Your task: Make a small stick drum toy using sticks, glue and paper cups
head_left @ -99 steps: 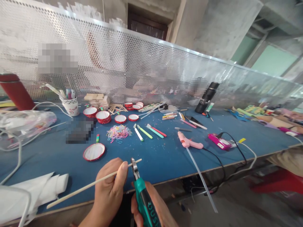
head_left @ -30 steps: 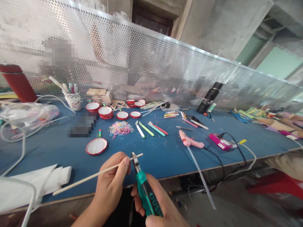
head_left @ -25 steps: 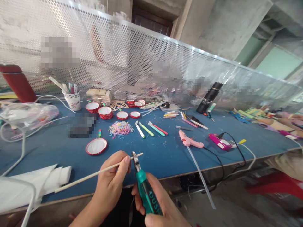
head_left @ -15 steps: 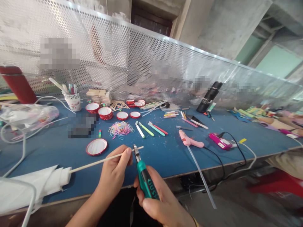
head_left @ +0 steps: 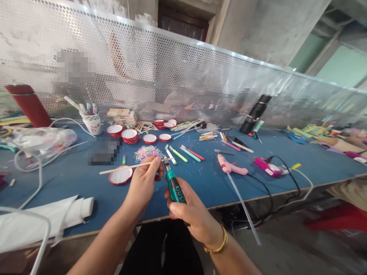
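Note:
Pinched in my left hand (head_left: 145, 179) is a thin pale wooden stick (head_left: 123, 168), its long end reaching left above a red-rimmed white dish (head_left: 120, 176). My right hand (head_left: 187, 204) is wrapped round the teal-and-black handles of cutting pliers (head_left: 173, 183). The pliers' metal jaws are at the stick's right end, just beside my left fingertips; whether they press on it I cannot tell. Beyond my hands lies a heap of colourful rubber bands (head_left: 147, 152). Several markers (head_left: 178, 154) lie to its right.
A pink glue gun (head_left: 229, 166) with a long glue stick and cable sits at the right, by a magenta power strip (head_left: 268, 168). Red-rimmed dishes (head_left: 130, 136) and a pen cup (head_left: 92, 123) stand at the back. A white roll (head_left: 71, 214) lies front left. Behind runs a perforated metal screen (head_left: 172, 84).
Both hands, with the stick and pliers, have moved up and away over the table. The stick's left end has swung clear of the white roll and now overlaps the dish.

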`<state>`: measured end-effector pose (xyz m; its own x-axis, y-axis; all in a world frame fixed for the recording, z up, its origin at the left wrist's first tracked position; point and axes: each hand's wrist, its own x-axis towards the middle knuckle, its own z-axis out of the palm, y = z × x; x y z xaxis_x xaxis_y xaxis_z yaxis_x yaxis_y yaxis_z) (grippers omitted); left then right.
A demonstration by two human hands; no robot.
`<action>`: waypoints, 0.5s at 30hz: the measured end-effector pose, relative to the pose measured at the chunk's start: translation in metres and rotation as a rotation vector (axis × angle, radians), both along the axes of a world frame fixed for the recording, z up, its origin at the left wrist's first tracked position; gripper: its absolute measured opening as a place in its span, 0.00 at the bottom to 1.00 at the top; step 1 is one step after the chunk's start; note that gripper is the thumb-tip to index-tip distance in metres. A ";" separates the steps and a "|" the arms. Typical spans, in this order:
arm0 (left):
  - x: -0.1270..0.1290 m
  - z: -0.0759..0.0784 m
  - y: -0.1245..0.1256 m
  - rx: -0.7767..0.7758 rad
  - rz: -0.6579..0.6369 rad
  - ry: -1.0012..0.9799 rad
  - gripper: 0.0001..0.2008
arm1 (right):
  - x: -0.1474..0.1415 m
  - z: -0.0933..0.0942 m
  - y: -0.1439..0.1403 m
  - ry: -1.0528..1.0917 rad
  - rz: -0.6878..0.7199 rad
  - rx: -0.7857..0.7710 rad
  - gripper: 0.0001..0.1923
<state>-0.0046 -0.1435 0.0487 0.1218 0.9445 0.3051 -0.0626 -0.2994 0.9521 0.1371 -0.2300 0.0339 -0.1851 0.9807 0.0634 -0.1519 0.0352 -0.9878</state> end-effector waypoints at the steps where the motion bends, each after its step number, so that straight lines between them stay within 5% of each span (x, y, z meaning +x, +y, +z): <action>1: 0.000 0.001 0.001 -0.005 0.002 0.001 0.23 | 0.000 0.002 0.001 0.000 -0.002 -0.003 0.20; 9: -0.005 -0.004 0.002 -0.013 0.004 -0.016 0.23 | -0.003 -0.007 0.003 0.046 -0.003 0.023 0.20; 15: -0.009 0.000 0.003 0.139 0.027 0.099 0.24 | 0.002 -0.009 0.002 -0.014 0.028 0.077 0.21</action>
<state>-0.0138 -0.1400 0.0492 0.1330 0.8972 0.4211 0.0389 -0.4292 0.9024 0.1386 -0.2275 0.0247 -0.2134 0.9675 0.1361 -0.1403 0.1075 -0.9843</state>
